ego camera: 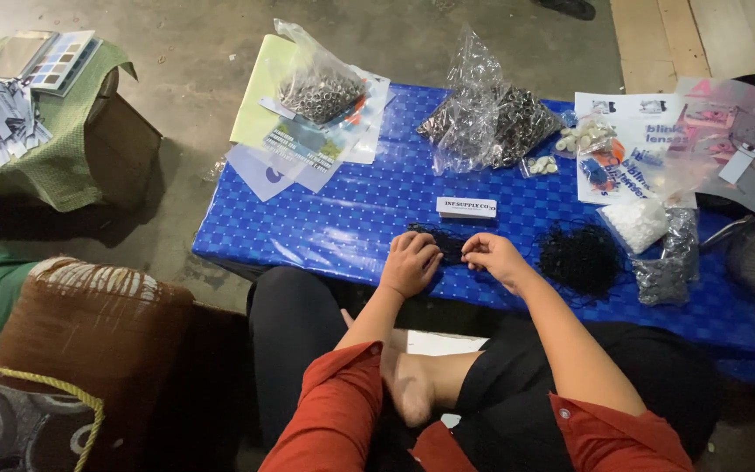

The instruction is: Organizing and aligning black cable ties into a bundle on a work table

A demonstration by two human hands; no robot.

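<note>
Both hands close together at table's (pixel 325 227) near edge. Left hand (pixel 410 262) and right hand (pixel 493 257) pinch thin black cords (pixel 447 243). Larger black cord pile (pixel 580 258) at 3 o'clock.

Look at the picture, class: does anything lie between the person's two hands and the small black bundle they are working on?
Nothing visible does: the left hand and right hand already meet at the small black bundle on the blue table.

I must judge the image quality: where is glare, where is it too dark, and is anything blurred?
Head view: glare on the clear bags and the blue cloth; deep shadow under the table; the black cord between left hand and right hand is soft, its detail lost.
</note>
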